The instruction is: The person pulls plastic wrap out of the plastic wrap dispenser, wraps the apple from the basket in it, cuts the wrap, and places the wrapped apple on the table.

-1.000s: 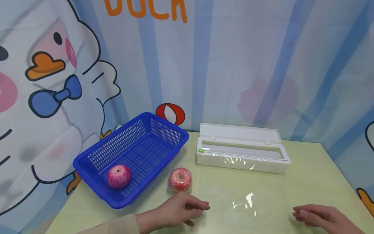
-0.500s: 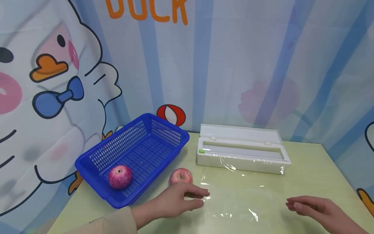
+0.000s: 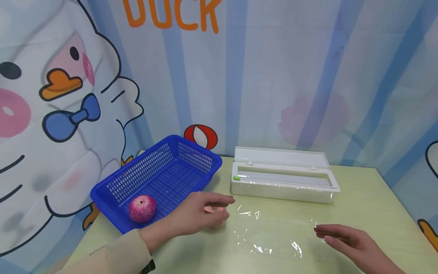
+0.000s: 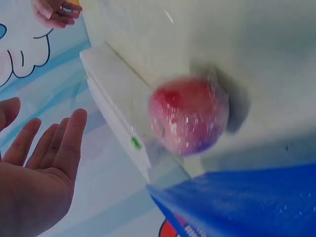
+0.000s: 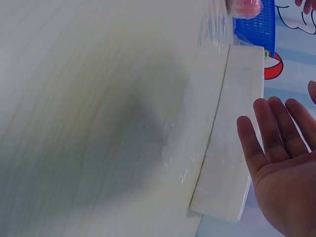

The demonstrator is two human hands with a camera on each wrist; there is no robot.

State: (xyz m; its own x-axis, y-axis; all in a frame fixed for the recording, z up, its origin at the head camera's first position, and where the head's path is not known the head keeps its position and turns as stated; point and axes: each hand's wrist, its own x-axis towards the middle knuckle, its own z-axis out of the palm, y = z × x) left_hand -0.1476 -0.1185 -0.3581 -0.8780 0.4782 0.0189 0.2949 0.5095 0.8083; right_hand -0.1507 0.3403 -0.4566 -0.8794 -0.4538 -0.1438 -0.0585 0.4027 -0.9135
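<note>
My left hand hovers over the wrapped apple, fingers loosely extended and nothing in its grasp. It hides most of this apple in the head view; the left wrist view shows the red apple whole, in shiny clear film. Across from it, my right hand hangs above the table with relaxed fingers, holding nothing. Between the hands, a sheet of cling film lies on the table, glinting in spots. It reaches up to the front of the white cling film dispenser, whose lid stands raised.
Left of the wrapped apple stands a blue plastic basket with a single purplish-red apple inside. A green slider sits at the dispenser's left end. Behind the pale table hangs a cartoon-duck curtain.
The left hand has risen and shifted left, from beside the wrapped apple to over it. The right hand has moved left and slightly up. Glints on the film have changed.
</note>
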